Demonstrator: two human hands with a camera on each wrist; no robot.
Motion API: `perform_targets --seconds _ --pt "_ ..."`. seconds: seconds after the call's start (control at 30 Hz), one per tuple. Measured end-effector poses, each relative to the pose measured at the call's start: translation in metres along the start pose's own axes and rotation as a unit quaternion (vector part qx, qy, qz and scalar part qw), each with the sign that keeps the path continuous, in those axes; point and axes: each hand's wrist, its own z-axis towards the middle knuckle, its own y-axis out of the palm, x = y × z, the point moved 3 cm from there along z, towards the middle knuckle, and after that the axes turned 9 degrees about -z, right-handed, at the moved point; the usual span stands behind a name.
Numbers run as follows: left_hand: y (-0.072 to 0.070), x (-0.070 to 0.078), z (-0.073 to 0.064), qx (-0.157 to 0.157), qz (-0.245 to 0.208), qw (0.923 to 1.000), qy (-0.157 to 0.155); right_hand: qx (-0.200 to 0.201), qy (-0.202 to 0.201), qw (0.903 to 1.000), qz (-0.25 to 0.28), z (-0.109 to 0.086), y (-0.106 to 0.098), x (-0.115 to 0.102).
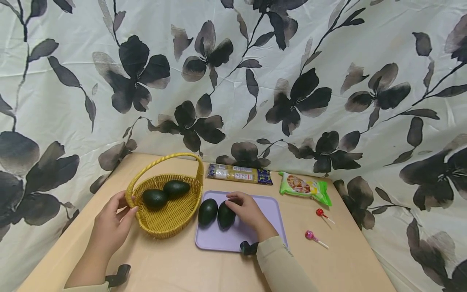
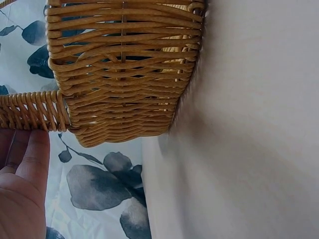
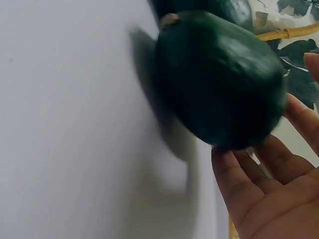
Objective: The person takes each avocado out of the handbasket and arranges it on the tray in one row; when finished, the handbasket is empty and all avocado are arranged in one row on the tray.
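A yellow wicker basket with a tall arched handle stands at the left, two dark green avocados inside it. My left hand holds the basket by the base of its handle, thumb in front. Seen from the left wrist, the fingers lie against the woven handle. On a lilac tray are two more avocados. My right hand grips the right-hand avocado at its far end, fingertips on its skin in the right wrist view. The other tray avocado sits just left of it.
Behind the tray lies a long pasta packet. A green snack bag is to its right. Two lollipops, one red and one pink, lie right of the tray. A floral cloth hangs along the table's back.
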Motion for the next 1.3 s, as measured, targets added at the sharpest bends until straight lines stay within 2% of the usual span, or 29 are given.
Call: perform_targets --seconds 0.23,0.5,0.83,1.07,1.3 --pt "0.000 0.002 -0.001 0.002 0.004 1.0000 0.001 0.019 -0.012 0.9985 0.050 -0.001 -0.015 -0.010" --pt "0.000 0.002 -0.001 -0.001 0.004 1.0000 0.004 0.004 -0.013 0.9979 0.064 -0.005 -0.025 -0.029" --pt "0.000 0.003 -0.001 -0.001 0.002 1.0000 0.004 0.012 -0.067 0.9936 0.090 0.004 -0.029 -0.047" --pt "-0.001 0.003 0.000 -0.002 0.007 1.0000 0.005 -0.008 -0.107 0.9911 0.078 0.011 -0.027 -0.071" --pt "-0.001 0.002 -0.001 -0.002 0.002 1.0000 0.005 -0.042 -0.122 0.9899 0.059 0.019 -0.019 -0.093"
